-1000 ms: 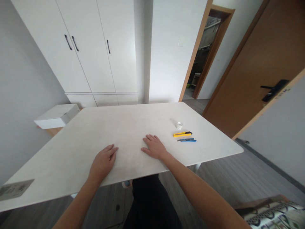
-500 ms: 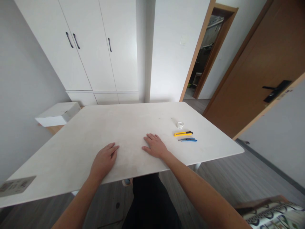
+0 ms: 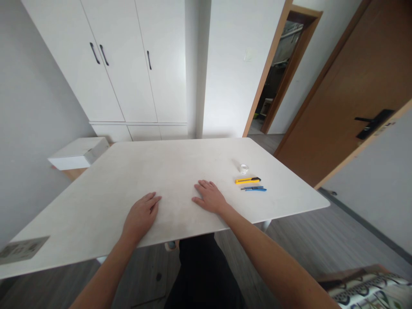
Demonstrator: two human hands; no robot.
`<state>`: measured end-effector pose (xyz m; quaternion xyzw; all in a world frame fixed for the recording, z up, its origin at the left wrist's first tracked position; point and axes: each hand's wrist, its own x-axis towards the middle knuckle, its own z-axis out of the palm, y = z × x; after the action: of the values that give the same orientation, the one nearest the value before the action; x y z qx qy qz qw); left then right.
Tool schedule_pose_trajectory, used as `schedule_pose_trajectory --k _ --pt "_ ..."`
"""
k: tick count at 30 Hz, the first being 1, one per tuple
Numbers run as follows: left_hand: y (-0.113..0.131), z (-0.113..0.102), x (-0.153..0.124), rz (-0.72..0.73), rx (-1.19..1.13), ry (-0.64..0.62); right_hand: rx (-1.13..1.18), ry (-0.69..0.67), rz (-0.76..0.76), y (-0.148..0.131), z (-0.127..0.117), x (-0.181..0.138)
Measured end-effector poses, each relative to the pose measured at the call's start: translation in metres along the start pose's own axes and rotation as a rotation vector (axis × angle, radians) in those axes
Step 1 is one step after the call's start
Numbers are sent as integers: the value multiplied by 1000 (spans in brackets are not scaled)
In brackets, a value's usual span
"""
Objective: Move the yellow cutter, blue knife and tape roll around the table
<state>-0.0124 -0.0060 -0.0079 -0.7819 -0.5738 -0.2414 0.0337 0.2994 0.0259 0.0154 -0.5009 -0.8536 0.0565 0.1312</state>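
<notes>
My left hand (image 3: pixel 140 216) rests on the white table (image 3: pixel 167 165) near its front edge, fingers stretched out and holding nothing. To its right, my right hand (image 3: pixel 210 196) lies flat on the same tabletop with the fingers spread, also without anything in it. Beyond the right hand, on the table's right side, lies a yellow utility knife (image 3: pixel 248 180) with a black end. Just in front of it is a blue knife-like tool (image 3: pixel 253 189), roughly parallel to the yellow one. A small clear roll of tape (image 3: pixel 243 168) sits behind both. Neither hand touches these things.
A grey printed label (image 3: pixel 24 249) is at the table's front left corner. A white box (image 3: pixel 79 153) stands past the left edge. White cabinets (image 3: pixel 135 68) line the back, and a brown door (image 3: pixel 350 81) is at the right. Patterned fabric (image 3: pixel 375 292) shows at lower right.
</notes>
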Motion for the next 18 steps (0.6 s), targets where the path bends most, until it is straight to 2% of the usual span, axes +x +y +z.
schedule_pose_trajectory --k 18 --pt "3 -3 1 -16 -15 -12 9 -6 4 -1 -2 -1"
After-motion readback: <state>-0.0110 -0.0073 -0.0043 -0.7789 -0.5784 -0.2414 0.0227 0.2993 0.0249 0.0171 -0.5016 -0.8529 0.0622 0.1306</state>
